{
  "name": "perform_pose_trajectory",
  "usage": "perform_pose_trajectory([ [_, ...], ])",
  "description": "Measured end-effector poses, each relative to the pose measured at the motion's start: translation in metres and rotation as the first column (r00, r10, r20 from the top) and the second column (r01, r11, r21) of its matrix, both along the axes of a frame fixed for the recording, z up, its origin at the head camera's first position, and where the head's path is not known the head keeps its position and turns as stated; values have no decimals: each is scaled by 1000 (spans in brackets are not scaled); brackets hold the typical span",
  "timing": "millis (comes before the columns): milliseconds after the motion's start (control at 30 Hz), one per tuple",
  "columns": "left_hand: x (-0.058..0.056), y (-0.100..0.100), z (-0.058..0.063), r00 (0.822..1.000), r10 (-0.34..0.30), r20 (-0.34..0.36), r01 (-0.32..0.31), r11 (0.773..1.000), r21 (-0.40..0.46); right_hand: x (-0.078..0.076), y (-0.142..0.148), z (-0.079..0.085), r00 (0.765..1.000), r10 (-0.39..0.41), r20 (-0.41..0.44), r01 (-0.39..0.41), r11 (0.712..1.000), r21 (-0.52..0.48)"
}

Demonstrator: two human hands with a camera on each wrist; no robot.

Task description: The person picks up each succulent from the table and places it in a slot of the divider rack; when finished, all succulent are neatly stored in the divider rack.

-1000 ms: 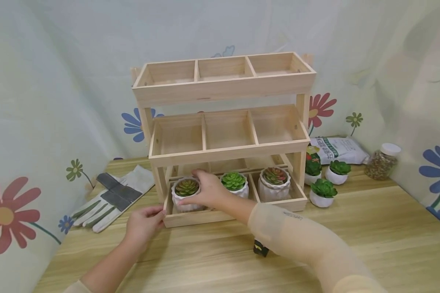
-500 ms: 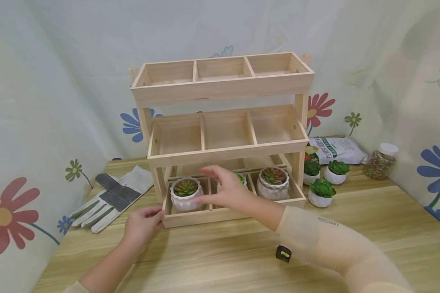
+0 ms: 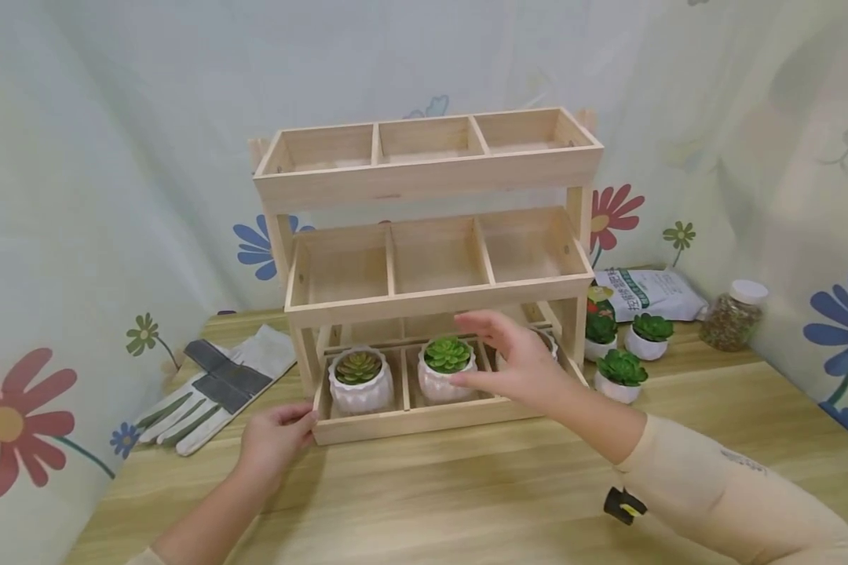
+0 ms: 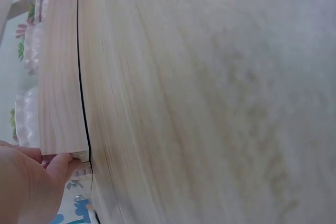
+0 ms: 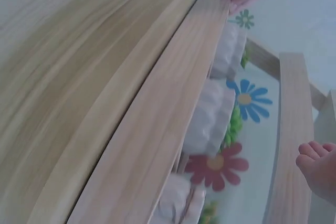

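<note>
A three-tier wooden plant shelf (image 3: 438, 292) stands on the table. Its bottom tray holds three white potted succulents: a reddish-green one (image 3: 360, 384) at left, a bright green one (image 3: 447, 380) in the middle, and the right-hand one mostly behind my right hand. My left hand (image 3: 272, 439) grips the bottom tray's left end, thumb and fingers meeting at its corner in the left wrist view. My right hand (image 3: 519, 365) hovers before the right compartment, thumb and fingers spread apart, holding nothing. Its thumb overlaps the middle pot's edge; whether they touch I cannot tell.
Work gloves (image 3: 219, 388) lie left of the shelf. To the right stand several small white-potted plants (image 3: 619, 377), a printed bag (image 3: 653, 294) and a white-lidded jar (image 3: 735, 315). A small black object (image 3: 623, 506) shows beside my right forearm.
My right hand has let go of the left pot and moved right, past the middle pot toward the right compartment. The left hand stays on the tray's end.
</note>
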State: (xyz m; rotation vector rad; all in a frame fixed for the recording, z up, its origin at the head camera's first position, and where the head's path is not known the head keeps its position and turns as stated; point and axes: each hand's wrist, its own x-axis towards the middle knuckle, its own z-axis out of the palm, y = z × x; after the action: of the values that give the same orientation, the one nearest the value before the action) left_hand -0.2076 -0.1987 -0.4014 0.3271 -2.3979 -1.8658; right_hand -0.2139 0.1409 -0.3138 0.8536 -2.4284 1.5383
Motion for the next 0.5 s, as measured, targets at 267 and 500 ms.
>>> perform_pose_trajectory([
  [267,0,1,-2,1000,15,-13,-15,1000,-6,11,55,-6,996,-93,-19,91,994,-57],
  [500,0,1,-2,1000,10,-12,-10,1000,0,20,105,-18,958,-288,-3,287,954,-86],
])
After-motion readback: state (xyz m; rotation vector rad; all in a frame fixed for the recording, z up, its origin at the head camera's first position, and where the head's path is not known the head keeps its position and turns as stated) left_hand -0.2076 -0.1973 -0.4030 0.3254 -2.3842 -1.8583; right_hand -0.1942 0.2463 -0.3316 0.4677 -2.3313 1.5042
